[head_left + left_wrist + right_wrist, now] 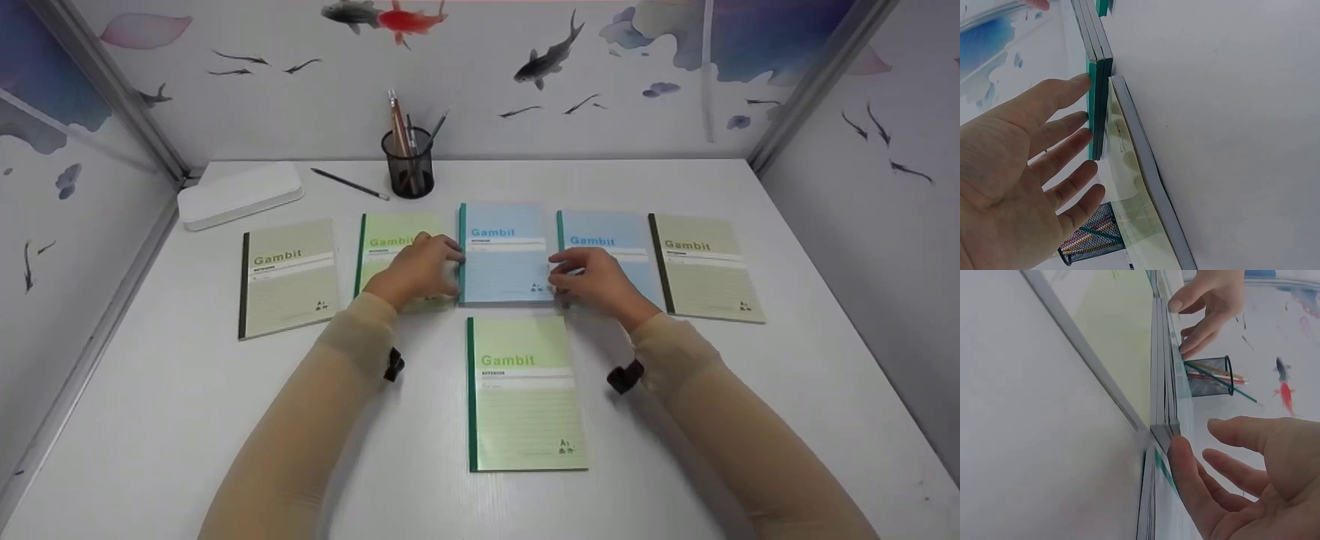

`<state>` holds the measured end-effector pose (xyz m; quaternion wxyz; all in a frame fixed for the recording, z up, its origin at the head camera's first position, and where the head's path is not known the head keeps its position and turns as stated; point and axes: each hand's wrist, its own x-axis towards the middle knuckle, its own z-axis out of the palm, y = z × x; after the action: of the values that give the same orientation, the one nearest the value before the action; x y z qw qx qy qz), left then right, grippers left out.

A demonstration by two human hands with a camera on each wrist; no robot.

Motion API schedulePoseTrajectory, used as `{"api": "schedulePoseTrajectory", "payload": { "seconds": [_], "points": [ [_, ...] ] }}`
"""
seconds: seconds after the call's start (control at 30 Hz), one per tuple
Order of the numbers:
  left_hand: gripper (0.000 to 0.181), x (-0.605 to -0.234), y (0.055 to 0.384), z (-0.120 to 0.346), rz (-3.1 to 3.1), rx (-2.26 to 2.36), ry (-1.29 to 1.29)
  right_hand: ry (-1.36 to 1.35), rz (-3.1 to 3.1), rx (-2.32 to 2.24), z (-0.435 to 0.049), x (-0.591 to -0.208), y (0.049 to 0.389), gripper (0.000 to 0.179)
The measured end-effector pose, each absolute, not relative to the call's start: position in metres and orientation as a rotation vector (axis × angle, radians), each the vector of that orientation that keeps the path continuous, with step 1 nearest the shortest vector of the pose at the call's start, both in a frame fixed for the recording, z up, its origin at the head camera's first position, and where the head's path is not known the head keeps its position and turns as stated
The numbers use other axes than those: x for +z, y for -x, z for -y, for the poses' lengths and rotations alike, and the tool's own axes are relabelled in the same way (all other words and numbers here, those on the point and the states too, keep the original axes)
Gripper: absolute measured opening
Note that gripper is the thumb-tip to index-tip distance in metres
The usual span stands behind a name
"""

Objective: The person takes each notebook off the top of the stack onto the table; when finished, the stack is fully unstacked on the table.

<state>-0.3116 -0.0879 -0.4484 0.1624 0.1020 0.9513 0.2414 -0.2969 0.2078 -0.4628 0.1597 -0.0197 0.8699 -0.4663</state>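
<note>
Grip: I've got both hands spread, nothing pinched. Left hand (420, 266) has fingertips at the teal spine of the blue-topped notebook stack (504, 266); right hand (594, 277) has a fingertip at its opposite edge. Stack sits mid-table between them. Near green notebook (525, 412) lies just in front. Left green notebook (386, 229) is partly hidden by my left hand, right blue notebook (607, 225) by my right. Left tan notebook (291, 289) and right tan notebook (705, 266) flank the row. Behind: mesh pen cup (411, 178), loose pencil (349, 183), white case (241, 193).
</note>
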Motion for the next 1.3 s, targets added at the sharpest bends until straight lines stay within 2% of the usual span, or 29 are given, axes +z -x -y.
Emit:
{"api": "schedulePoseTrajectory", "payload": {
  "seconds": [0.4,0.7,1.3],
  "points": [
    [0.061,-0.448,0.312,0.086,-2.738,0.641,-0.336,0.069,-2.508,-1.287,-0.207,-0.466,0.349,0.052],
    [0.062,-0.447,0.312,0.086,-2.726,0.653,-0.343,-0.051,-2.567,-1.222,-0.198,-0.464,0.353,0.056],
    [0.061,-0.45,0.311,0.089,-2.769,0.621,-0.375,-0.12,-2.586,-1.194,-0.186,-0.459,0.351,0.057]
  ]
}}
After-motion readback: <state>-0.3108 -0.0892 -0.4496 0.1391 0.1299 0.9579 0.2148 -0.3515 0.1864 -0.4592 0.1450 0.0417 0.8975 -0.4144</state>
